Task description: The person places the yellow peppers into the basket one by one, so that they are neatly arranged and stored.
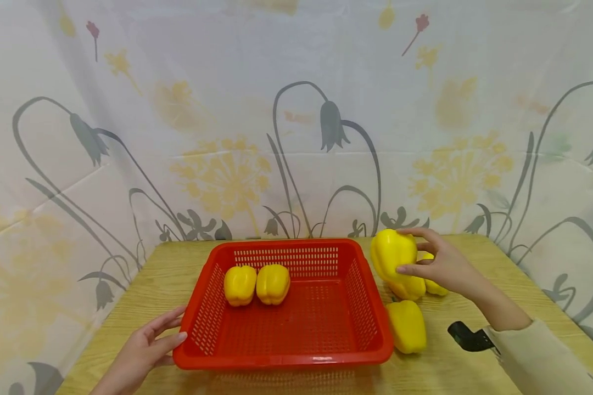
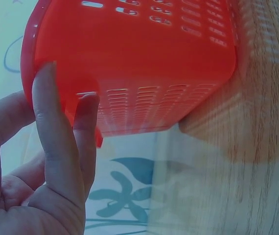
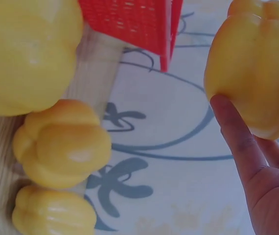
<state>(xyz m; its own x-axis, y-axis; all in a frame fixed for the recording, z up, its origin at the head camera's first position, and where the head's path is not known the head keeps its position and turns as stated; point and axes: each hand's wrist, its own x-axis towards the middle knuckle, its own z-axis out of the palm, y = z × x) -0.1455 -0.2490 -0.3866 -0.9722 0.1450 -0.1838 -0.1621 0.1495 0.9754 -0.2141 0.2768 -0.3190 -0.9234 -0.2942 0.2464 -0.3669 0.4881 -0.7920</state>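
Observation:
My right hand [image 1: 445, 264] holds a yellow bell pepper [image 1: 391, 255] between thumb and fingers, raised beside the basket's right rim. The right wrist view shows the same bell pepper [image 3: 257, 68] against the fingertips. A red plastic basket [image 1: 284, 360] with slotted walls sits on the table. Two yellow bell peppers, one at the left [image 1: 239, 286] and one beside it [image 1: 273, 285], lie inside it toward the back left. At the basket's front left corner, my left hand [image 1: 145, 346] grips the rim, its fingers against the outer wall [image 2: 129, 63].
To the basket's right, another bell pepper [image 1: 407, 327] lies near its wall. Farther back are two more, one partly under the held pepper [image 1: 409, 288] and one behind the right hand [image 1: 436, 287]. A floral curtain [image 1: 296, 137] hangs behind the wooden table [image 1: 474, 367].

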